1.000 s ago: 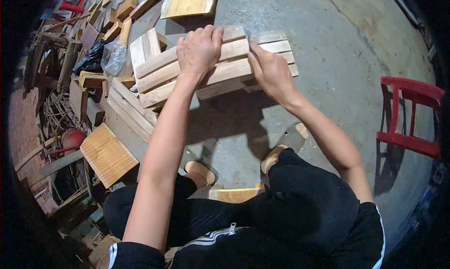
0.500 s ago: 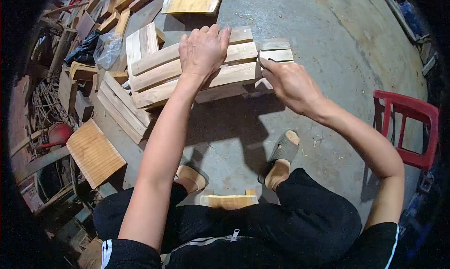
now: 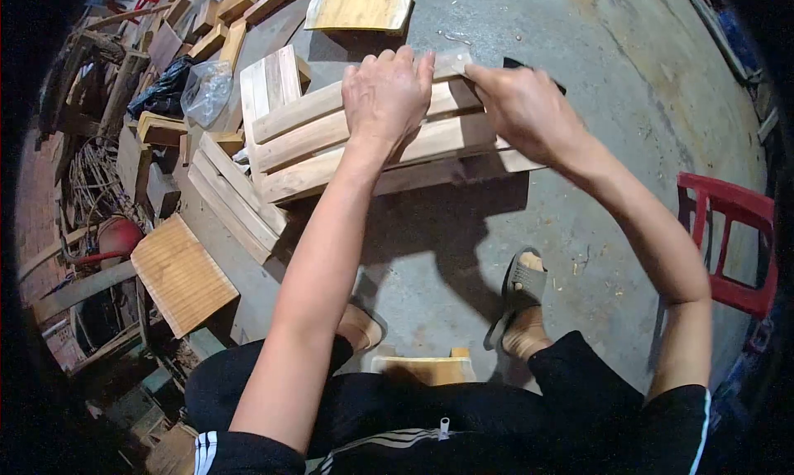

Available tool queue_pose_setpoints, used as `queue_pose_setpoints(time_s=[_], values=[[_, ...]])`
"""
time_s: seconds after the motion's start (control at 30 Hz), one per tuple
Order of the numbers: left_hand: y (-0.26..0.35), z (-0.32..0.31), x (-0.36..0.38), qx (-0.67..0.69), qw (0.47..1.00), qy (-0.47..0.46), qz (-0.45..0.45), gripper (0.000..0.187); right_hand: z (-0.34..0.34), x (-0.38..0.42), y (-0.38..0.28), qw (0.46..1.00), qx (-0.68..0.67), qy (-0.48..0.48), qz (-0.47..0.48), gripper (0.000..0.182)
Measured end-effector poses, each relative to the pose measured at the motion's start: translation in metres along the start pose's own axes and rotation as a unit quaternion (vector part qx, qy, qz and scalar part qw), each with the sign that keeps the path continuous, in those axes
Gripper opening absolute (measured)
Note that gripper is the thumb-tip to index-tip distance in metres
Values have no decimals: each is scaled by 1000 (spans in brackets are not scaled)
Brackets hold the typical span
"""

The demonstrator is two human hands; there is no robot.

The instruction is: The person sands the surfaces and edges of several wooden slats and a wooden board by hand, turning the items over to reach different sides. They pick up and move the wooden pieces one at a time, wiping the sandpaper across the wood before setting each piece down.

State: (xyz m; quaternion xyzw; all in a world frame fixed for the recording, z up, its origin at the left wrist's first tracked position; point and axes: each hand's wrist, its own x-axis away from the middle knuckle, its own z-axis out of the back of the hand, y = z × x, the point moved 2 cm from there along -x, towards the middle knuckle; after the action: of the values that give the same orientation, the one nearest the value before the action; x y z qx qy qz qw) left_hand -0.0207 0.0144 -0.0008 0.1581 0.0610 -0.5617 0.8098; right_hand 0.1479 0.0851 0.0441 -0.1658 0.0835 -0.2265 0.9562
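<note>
A slatted wooden piece (image 3: 302,150) of pale parallel boards stands off the floor in front of me. My left hand (image 3: 386,94) is wrapped over its upper slats, fingers curled over the far edge. Up at the right end of the top slat, my right hand (image 3: 529,111) is closed, thumb and forefinger right at the wood. A dark flat edge (image 3: 514,63) shows behind its knuckles; I cannot tell what this is. The right ends of the lower slats are partly hidden by that hand.
Slatted panels (image 3: 227,195) and a loose board (image 3: 184,275) lie at left, near a clear plastic bag (image 3: 207,92) and stacked wood blocks. Another wooden top (image 3: 360,3) stands beyond. A red plastic chair (image 3: 728,194) is at right. Slippered feet (image 3: 525,280) rest on the concrete.
My right hand has moved up and away from me, from the middle slat's end to the top slat's end. My left hand keeps its hold. The whole view has shifted slightly.
</note>
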Motion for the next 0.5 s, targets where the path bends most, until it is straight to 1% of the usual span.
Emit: queue_pose_setpoints(time_s=[0.03, 0.07, 0.13, 0.17, 0.2, 0.27, 0.3, 0.33, 0.37, 0.4, 0.43, 0.5], values=[[0, 0, -1, 3, 1000, -1, -2, 45, 3, -7, -4, 999, 31, -11, -33, 12], [0, -1, -2, 2, 1000, -1, 5, 46, -1, -5, -11, 999, 35, -12, -37, 12], [2, -1, -4, 4, 1000, 3, 19, 48, -13, 4, -20, 990, 14, 101, -94, 12], [2, -1, -4, 5, 1000, 5, 26, 49, -29, 9, -27, 977, 9, 183, -114, 13], [2, -1, -2, 3, 1000, 3, 31, 51, -43, 14, -35, 948, -28, 293, -124, 16], [7, -1, 1, -11, 999, -14, 28, 52, -45, 25, -55, 917, -118, 298, -237, 21], [7, -2, 1, -11, 999, -11, 35, 52, -52, 33, -59, 894, -167, 340, -241, 26], [8, -2, -2, -11, 999, -7, 39, 52, -56, 41, -63, 899, -153, 334, -239, 29], [9, -4, -4, -3, 999, -14, 43, 50, -64, 48, -65, 896, -128, 362, -223, 29], [14, -4, -5, -7, 1000, -13, 24, 50, -68, 50, -65, 890, -102, 390, -212, 29], [17, -3, -6, -3, 1000, -7, 27, 46, -65, 44, -58, 880, -103, 406, -225, 29], [18, -2, -6, 8, 1000, 0, 30, 41, -63, 27, -43, 879, -199, 387, -197, 32]])
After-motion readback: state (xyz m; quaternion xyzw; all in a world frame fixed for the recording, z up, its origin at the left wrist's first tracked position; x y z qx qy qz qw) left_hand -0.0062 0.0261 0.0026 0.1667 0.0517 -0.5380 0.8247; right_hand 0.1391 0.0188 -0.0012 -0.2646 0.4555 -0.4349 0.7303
